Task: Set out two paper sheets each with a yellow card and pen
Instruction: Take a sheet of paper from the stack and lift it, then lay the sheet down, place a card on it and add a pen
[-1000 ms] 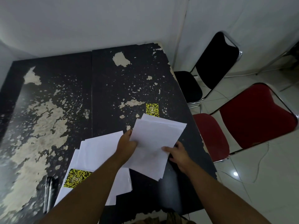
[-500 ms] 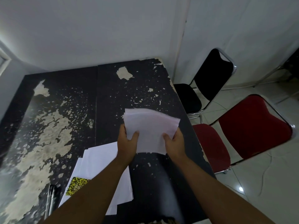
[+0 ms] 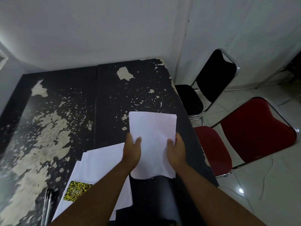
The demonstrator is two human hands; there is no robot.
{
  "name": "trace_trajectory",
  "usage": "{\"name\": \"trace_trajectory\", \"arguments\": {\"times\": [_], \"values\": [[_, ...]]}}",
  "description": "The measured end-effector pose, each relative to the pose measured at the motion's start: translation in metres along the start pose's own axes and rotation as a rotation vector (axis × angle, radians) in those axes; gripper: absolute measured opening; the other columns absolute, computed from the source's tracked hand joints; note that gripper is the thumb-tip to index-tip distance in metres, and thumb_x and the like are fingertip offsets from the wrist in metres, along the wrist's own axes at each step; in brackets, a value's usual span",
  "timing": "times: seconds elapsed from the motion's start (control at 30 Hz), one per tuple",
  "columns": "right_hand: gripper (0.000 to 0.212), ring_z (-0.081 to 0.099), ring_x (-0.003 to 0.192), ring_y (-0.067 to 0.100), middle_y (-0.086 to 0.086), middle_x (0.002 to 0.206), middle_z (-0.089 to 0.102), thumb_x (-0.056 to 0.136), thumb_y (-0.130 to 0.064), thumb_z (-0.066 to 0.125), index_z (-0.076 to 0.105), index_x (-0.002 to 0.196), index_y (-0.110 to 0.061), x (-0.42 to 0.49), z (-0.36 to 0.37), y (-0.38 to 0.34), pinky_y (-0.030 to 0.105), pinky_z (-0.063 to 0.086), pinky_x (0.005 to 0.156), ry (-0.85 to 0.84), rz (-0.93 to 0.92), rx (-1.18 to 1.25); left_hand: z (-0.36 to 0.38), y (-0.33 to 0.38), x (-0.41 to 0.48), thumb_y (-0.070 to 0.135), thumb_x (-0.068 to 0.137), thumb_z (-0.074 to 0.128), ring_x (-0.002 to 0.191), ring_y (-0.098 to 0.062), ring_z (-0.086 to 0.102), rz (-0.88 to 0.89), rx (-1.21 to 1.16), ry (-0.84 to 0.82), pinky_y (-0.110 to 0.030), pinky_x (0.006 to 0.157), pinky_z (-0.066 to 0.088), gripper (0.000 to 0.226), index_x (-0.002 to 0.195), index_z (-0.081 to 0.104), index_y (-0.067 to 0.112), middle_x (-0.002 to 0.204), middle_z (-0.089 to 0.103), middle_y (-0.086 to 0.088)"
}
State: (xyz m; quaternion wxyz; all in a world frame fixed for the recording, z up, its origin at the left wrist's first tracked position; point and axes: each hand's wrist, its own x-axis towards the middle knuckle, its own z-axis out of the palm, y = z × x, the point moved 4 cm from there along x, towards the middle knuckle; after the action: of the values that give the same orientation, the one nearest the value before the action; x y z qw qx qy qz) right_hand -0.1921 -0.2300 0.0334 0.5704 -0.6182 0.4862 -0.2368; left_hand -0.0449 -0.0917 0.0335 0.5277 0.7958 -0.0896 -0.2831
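A white paper sheet (image 3: 153, 137) is held by both hands above the right part of the black table (image 3: 68, 101). My left hand (image 3: 131, 150) grips its left edge and my right hand (image 3: 176, 150) grips its right edge. To the left lies a stack of white sheets (image 3: 101, 167) on the table, with a yellow patterned card (image 3: 76, 190) on its near left corner. A dark pen (image 3: 48, 204) lies just left of that stack. The second yellow card seen earlier is hidden behind the held sheet.
The table top is worn, with pale patches where the black coating has peeled. A black chair (image 3: 213, 79) and a red chair (image 3: 254, 129) stand close to the table's right edge. White walls (image 3: 97, 30) close in behind.
The held sheet went from tilted and gripped mainly by my left hand to squared between both hands, covering the far yellow card. The view tilted up slightly.
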Motion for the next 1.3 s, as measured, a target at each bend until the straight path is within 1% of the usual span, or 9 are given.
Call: {"name": "trace_trajectory", "arguments": {"times": [0.07,0.17,0.27,0.5,0.73,0.83,0.97,1.1,1.3], "values": [[0.036,0.067,0.118,0.027,0.008,0.126,0.070,0.101,-0.001,0.051,0.059,0.135,-0.008,0.010,-0.006,0.010,0.039,0.056,0.101,0.070,0.086,-0.061,0.009,-0.002,0.008,0.023,0.104,0.051,0.129,-0.026,0.054,-0.017,0.097,-0.031,-0.037,0.110,0.041,0.040,0.142,0.046,0.013,0.142,0.056,-0.006],[0.036,0.066,0.111,0.031,0.006,0.117,0.068,0.101,0.003,0.047,0.061,0.133,-0.005,0.020,-0.021,0.028,0.021,0.053,0.081,0.148,0.258,-0.070,0.020,-0.009,0.026,0.021,0.101,0.046,0.110,-0.028,0.060,-0.037,0.408,-0.175,-0.031,0.091,0.042,0.019,0.112,0.057,0.010,0.118,0.063,-0.007],[0.035,0.060,0.092,0.024,0.004,0.105,0.063,0.096,-0.011,0.049,0.057,0.130,-0.011,0.028,-0.038,0.039,0.033,0.050,0.080,0.104,0.382,-0.300,0.025,-0.010,0.054,0.030,0.094,0.047,0.096,-0.028,0.061,0.082,0.756,-0.253,-0.039,0.084,0.051,0.014,0.099,0.054,0.018,0.103,0.063,-0.006],[0.035,0.060,0.093,0.025,0.005,0.105,0.063,0.091,-0.018,0.049,0.056,0.125,-0.014,0.047,-0.061,0.070,0.036,0.050,0.082,0.001,0.476,-0.458,0.067,0.005,0.122,0.029,0.089,0.052,0.118,-0.036,0.059,0.454,1.130,-0.316,-0.051,0.099,0.048,0.042,0.127,0.056,0.011,0.127,0.060,-0.011],[0.016,0.058,0.093,0.023,0.007,0.103,0.063,0.094,-0.012,0.050,0.057,0.108,-0.012,0.064,-0.072,0.100,0.029,0.045,0.081,0.054,0.545,-0.396,0.112,0.006,0.148,0.005,0.092,0.061,0.151,-0.032,0.034,0.538,1.442,-0.454,-0.053,0.123,0.026,0.080,0.161,0.021,0.012,0.166,0.032,-0.010],[0.008,0.052,0.093,0.022,0.008,0.101,0.054,0.093,-0.010,0.051,0.055,0.097,-0.004,0.070,-0.075,0.106,0.025,0.040,0.086,0.126,0.572,-0.368,0.119,0.004,0.153,0.003,0.092,0.060,0.132,-0.036,0.055,0.614,1.494,-0.445,-0.049,0.110,0.042,0.076,0.159,0.025,0.011,0.155,0.046,-0.014],[0.041,0.059,0.109,0.029,0.008,0.119,0.061,0.083,-0.021,0.051,0.058,0.122,-0.011,0.074,-0.081,0.113,0.033,0.047,0.098,0.067,0.627,-0.329,0.115,0.006,0.168,0.009,0.095,0.063,0.126,-0.037,0.059,0.593,1.445,-0.513,-0.044,0.105,0.046,0.080,0.162,0.020,0.015,0.150,0.052,-0.016],[0.062,0.056,0.123,0.031,0.008,0.131,0.059,0.067,-0.035,0.044,0.059,0.123,-0.014,0.096,-0.082,0.140,0.047,0.041,0.114,0.074,0.604,-0.313,0.102,0.029,0.183,0.023,0.100,0.057,0.122,-0.033,0.061,0.543,1.319,-0.616,-0.039,0.102,0.047,0.057,0.155,0.040,0.022,0.137,0.064,-0.015],[0.040,0.060,0.123,0.029,0.008,0.127,0.064,0.094,-0.007,0.053,0.060,0.133,-0.004,0.109,-0.052,0.069,0.027,0.035,0.091,0.055,0.551,-0.287,0.081,0.067,0.188,0.031,0.100,0.060,0.109,-0.028,0.068,0.592,1.140,-0.415,-0.045,0.098,0.057,0.042,0.142,0.059,0.026,0.127,0.073,-0.007]]}}
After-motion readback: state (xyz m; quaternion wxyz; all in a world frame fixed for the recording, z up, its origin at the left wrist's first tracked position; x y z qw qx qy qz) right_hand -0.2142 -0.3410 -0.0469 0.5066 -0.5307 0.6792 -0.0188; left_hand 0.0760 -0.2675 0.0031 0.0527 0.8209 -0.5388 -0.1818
